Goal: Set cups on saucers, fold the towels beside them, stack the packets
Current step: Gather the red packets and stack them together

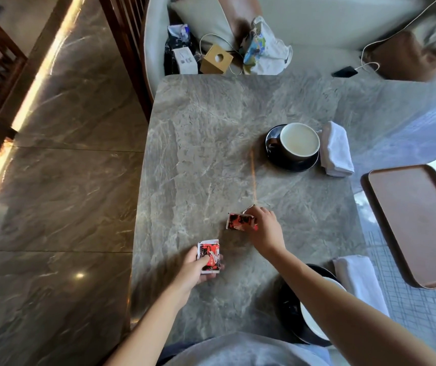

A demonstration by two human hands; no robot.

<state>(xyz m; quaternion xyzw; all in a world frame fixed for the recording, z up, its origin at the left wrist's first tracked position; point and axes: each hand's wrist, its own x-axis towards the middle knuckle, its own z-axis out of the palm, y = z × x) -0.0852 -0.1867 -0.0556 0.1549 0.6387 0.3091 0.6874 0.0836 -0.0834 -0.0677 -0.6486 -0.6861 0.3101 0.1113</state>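
Note:
My left hand (198, 268) grips a red-and-black packet (209, 256) near the table's left front edge. My right hand (265, 228) holds a second red-and-black packet (239, 221) a little farther in, at the table's middle front. A dark cup (298, 141) with a pale inside stands on a black saucer (273, 136) at the far right, with a folded white towel (336, 149) beside it. A second cup (314, 320) on a black saucer (288, 307) sits near me, partly hidden by my right arm, with a folded white towel (356, 278) to its right.
The grey marble table (198, 154) ends at a drop to the floor on the left. A brown tray (417, 223) lies at the right edge. Beyond the table, a sofa holds bags, a wooden box (215, 59), cables and cushions.

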